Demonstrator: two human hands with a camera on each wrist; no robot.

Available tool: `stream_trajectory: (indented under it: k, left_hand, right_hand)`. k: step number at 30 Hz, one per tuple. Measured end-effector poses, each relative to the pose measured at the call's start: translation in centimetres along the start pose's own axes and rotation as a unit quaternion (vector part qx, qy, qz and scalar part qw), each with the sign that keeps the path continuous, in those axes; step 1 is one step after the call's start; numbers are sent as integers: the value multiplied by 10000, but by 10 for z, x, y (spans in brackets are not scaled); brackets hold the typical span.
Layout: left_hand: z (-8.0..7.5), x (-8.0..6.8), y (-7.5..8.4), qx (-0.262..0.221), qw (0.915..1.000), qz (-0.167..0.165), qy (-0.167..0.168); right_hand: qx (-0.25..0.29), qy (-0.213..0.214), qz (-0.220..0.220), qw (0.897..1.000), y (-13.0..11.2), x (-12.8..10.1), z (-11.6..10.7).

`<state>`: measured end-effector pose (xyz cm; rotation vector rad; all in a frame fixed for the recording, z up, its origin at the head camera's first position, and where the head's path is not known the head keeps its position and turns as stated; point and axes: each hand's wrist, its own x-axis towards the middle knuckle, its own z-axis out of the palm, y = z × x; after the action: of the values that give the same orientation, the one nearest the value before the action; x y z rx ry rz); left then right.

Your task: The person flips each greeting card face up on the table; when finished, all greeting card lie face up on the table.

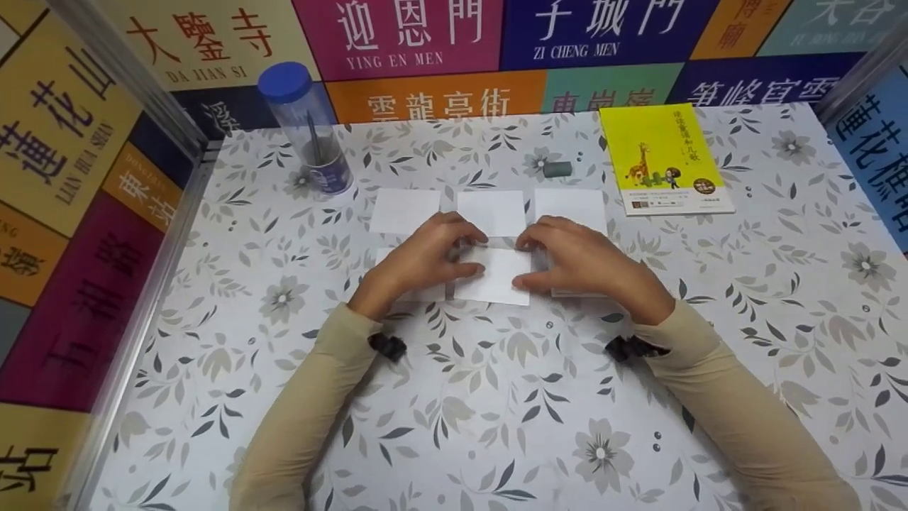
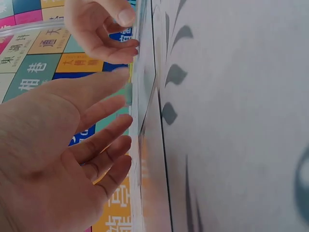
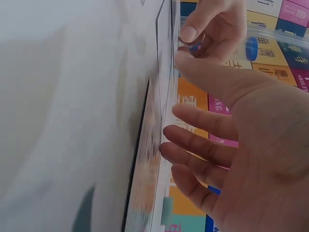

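Soft even head-view light, dimmer wrist views, tabletop (image 3: 72,121) blurred up close

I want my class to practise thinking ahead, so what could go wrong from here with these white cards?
The left hand and right hand flank the front middle card and partly cover the outer front cards, so a small slip might push the row out of line. The green cylinder appears to lie on its side behind the back right card; a bump could set it rolling.
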<state>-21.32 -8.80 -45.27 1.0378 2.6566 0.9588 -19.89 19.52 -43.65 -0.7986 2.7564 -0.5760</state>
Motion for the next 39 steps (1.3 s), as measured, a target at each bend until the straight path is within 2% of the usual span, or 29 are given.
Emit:
stream_trajectory:
  k: [3,8,15,23,28,32,35,39]
  left_hand:
    - [-2,-4,-1,-8,9998,-156,-87]
    - [0,-7,-2,54,9979,-465,-437]
    - [-4,-8,-2,249,9958,-506,-720]
    - [-7,-9,-3,348,9937,-535,-924]
    - [-9,-7,-3,208,9959,-433,-766]
    - [-10,-4,-5,46,9988,-235,-431]
    - [-12,-2,-6,-320,9994,-33,-139]
    - [-15,-2,-5,-1074,9941,92,109]
  right_hand:
    - [-172,-91,-98,9998,-8,7,1]
    - [-429,-207,-192,9987,-18,13,5]
    - [-76,-291,-50,9995,-19,14,12]
    - [-10,-166,-211,9996,-20,10,9]
    - [-178,64,-303,9994,-26,8,10]
    - [-572,586,-471,9955,-32,6,12]
    - [-660,866,-416,9932,-36,7,14]
    - [-291,1061,-372,9932,-39,9,14]
